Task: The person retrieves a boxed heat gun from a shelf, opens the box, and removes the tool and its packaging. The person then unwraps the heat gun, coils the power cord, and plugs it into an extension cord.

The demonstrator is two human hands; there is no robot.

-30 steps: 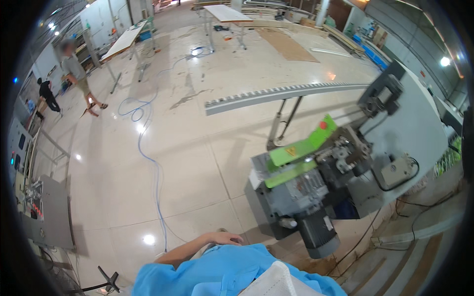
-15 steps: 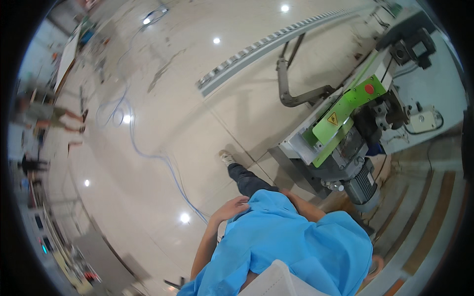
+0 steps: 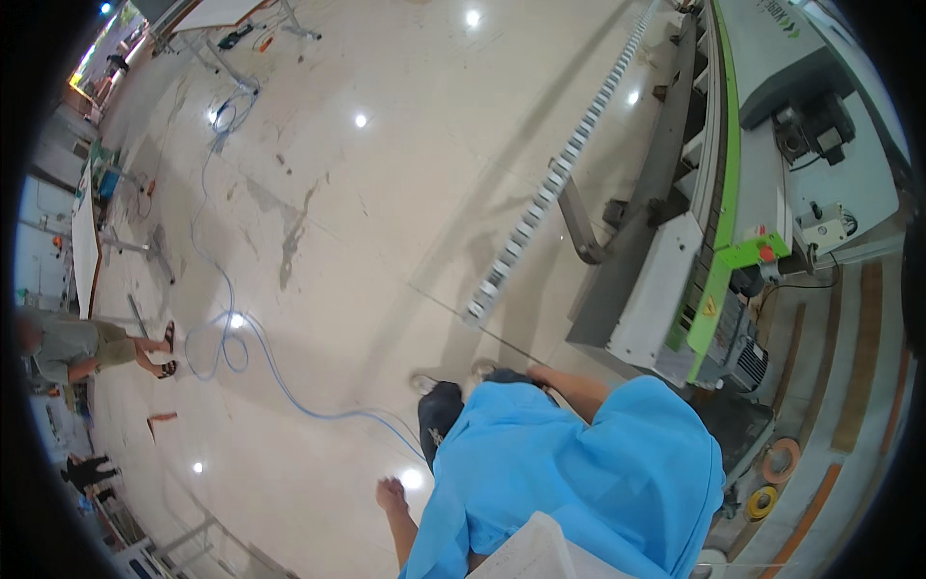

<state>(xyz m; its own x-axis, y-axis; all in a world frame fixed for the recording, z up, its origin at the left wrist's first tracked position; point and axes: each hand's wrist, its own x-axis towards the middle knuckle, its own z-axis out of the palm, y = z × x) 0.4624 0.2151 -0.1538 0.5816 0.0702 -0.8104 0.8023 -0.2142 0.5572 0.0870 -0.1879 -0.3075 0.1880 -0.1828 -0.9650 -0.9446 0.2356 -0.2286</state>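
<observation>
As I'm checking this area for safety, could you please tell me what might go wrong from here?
The blue hose lies looped on the floor and runs toward the left leg, so it might cause a trip. The raised rail juts out ahead, so stepping forward could mean bumping its near end.

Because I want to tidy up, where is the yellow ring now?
The yellow ring is at the head view's lower right, right of the blue shirt, pictured just below a larger peach-coloured ring.
</observation>
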